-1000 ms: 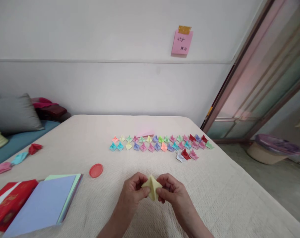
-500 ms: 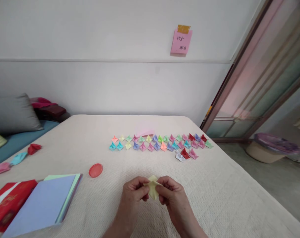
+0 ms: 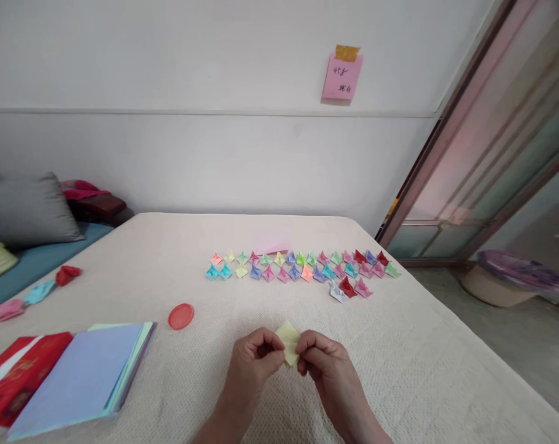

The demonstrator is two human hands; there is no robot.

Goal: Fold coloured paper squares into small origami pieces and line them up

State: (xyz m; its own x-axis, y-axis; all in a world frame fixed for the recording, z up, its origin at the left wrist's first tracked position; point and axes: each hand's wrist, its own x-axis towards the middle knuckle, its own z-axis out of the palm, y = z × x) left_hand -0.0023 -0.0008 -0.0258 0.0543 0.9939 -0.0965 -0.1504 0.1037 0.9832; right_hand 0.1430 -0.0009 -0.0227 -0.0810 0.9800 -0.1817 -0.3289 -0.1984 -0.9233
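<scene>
A small pale yellow folded paper (image 3: 289,343) is held between my two hands above the cream cloth, looking like a flat diamond. My left hand (image 3: 257,359) pinches its left edge between thumb and fingers. On the other side, my right hand (image 3: 324,359) pinches the right edge. Beyond the hands stand rows of small folded paper pieces in several colours; a red one (image 3: 347,287) is in the short nearest row. A red round lid (image 3: 180,316) lies to the left of my left hand.
A stack of coloured paper (image 3: 82,370) and a red packet (image 3: 24,373) lie at the near left. Behind them are crumpled red (image 3: 68,275), blue (image 3: 39,292) and pink (image 3: 8,309) papers. A wall (image 3: 205,163) bounds the table's far edge (image 3: 242,214).
The yellow paper has gone from an opened, creased shape to a flatter diamond between my fingers. The whole view has shifted slightly, with things appearing a little further right.
</scene>
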